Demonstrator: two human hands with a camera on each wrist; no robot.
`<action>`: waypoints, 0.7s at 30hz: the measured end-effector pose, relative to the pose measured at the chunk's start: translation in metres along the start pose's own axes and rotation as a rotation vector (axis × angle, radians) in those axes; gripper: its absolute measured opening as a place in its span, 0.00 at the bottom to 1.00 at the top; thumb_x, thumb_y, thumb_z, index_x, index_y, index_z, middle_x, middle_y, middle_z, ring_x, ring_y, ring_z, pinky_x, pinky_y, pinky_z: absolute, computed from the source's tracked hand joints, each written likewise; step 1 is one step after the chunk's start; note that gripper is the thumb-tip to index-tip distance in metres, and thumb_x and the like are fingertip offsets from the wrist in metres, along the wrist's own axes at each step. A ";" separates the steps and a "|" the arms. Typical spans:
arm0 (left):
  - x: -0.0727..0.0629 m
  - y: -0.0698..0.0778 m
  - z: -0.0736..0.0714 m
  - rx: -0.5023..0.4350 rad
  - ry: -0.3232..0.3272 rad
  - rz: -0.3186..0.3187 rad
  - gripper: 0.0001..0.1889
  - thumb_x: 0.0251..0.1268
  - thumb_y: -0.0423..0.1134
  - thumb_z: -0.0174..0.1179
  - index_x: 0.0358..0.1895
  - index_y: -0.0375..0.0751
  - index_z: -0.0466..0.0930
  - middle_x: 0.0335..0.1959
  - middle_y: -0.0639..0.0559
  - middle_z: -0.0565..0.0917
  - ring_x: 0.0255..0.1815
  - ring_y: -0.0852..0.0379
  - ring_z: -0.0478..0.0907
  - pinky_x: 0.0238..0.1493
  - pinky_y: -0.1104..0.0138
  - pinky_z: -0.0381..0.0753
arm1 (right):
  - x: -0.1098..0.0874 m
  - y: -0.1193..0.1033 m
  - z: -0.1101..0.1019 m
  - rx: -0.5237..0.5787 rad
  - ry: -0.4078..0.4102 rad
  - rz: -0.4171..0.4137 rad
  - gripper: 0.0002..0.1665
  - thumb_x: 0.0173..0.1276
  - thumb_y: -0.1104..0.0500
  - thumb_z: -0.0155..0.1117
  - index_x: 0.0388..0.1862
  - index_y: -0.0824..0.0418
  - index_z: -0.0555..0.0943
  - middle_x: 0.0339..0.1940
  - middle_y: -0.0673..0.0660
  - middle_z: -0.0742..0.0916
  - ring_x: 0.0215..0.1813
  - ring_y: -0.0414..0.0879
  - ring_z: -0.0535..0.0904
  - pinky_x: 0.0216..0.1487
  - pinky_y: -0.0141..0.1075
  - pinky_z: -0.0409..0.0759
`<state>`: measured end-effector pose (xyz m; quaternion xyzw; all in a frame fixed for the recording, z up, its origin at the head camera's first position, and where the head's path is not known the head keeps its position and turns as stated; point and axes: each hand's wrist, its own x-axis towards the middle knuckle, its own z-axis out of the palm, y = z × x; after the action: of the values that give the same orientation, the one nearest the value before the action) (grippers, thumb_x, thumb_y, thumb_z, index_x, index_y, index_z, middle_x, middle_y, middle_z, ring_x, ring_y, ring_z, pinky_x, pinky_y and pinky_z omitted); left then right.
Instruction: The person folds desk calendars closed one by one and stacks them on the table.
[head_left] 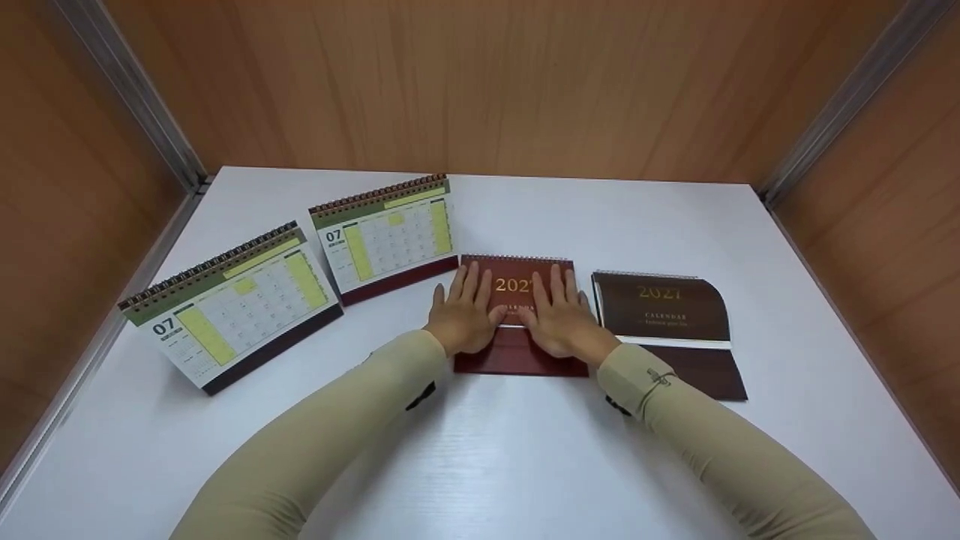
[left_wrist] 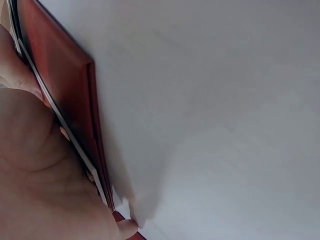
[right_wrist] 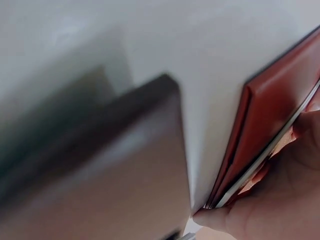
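Observation:
A red desk calendar (head_left: 517, 352) marked 2027 in gold lies flat at the middle of the table, its ring binding along the far edge. My left hand (head_left: 466, 315) rests on its left side with fingers straight and pointing away from me. On its right side lies my right hand (head_left: 561, 319), fingers also straight, the thumbs near each other over the cover. In the left wrist view, the palm is against the pages above the red base (left_wrist: 65, 70). The right wrist view shows the right hand (right_wrist: 280, 200) along the calendar's edge, close to a dark brown calendar (right_wrist: 125, 175).
Right of the red calendar lies the brown 2027 calendar (head_left: 664, 307), its cover slightly curled. Two calendars stand propped at the left, a dark-based one (head_left: 240, 307) and a red-based one (head_left: 386, 240), both open at 07. Wooden panels (head_left: 495, 90) enclose the white table (head_left: 450, 465).

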<state>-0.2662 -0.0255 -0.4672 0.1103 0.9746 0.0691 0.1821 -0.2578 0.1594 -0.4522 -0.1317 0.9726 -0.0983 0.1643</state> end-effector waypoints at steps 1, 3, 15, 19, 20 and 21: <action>0.001 0.000 0.001 0.008 -0.004 -0.001 0.40 0.87 0.63 0.24 0.87 0.47 0.23 0.88 0.47 0.24 0.88 0.47 0.20 0.86 0.43 0.35 | 0.001 0.000 0.001 -0.002 -0.006 0.001 0.46 0.89 0.38 0.32 0.89 0.62 0.35 0.87 0.70 0.34 0.86 0.68 0.24 0.85 0.64 0.38; 0.002 -0.001 0.002 0.017 -0.005 -0.001 0.40 0.87 0.64 0.23 0.86 0.47 0.23 0.88 0.47 0.23 0.88 0.48 0.19 0.86 0.42 0.35 | 0.004 0.002 0.003 -0.014 -0.026 0.013 0.46 0.88 0.37 0.30 0.89 0.61 0.33 0.87 0.69 0.31 0.86 0.67 0.22 0.85 0.63 0.37; 0.003 0.000 0.007 0.039 0.006 -0.007 0.40 0.86 0.64 0.23 0.86 0.46 0.22 0.88 0.46 0.23 0.88 0.47 0.20 0.86 0.42 0.37 | 0.007 0.004 0.005 0.009 -0.033 0.012 0.45 0.88 0.37 0.31 0.89 0.61 0.34 0.87 0.68 0.31 0.86 0.65 0.22 0.85 0.63 0.35; 0.004 -0.001 0.006 0.039 0.013 -0.003 0.40 0.86 0.64 0.23 0.87 0.46 0.23 0.88 0.46 0.24 0.88 0.47 0.21 0.86 0.42 0.37 | 0.002 0.001 0.000 -0.004 -0.017 -0.005 0.45 0.89 0.38 0.33 0.89 0.62 0.36 0.87 0.69 0.34 0.87 0.67 0.26 0.85 0.64 0.39; 0.005 -0.002 0.007 0.038 0.018 0.000 0.40 0.86 0.64 0.23 0.87 0.46 0.24 0.88 0.46 0.25 0.88 0.47 0.21 0.86 0.42 0.38 | 0.002 0.001 -0.001 -0.011 -0.016 -0.008 0.45 0.89 0.38 0.33 0.89 0.62 0.37 0.87 0.70 0.35 0.87 0.67 0.26 0.85 0.64 0.40; 0.005 -0.002 0.007 0.037 0.023 0.002 0.40 0.86 0.64 0.24 0.87 0.46 0.24 0.88 0.46 0.25 0.88 0.47 0.22 0.86 0.42 0.38 | 0.002 0.001 -0.002 -0.015 -0.014 -0.010 0.45 0.89 0.38 0.34 0.89 0.62 0.37 0.87 0.70 0.35 0.87 0.68 0.27 0.85 0.64 0.41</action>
<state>-0.2685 -0.0254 -0.4752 0.1138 0.9776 0.0524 0.1690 -0.2602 0.1602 -0.4513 -0.1387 0.9714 -0.0910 0.1699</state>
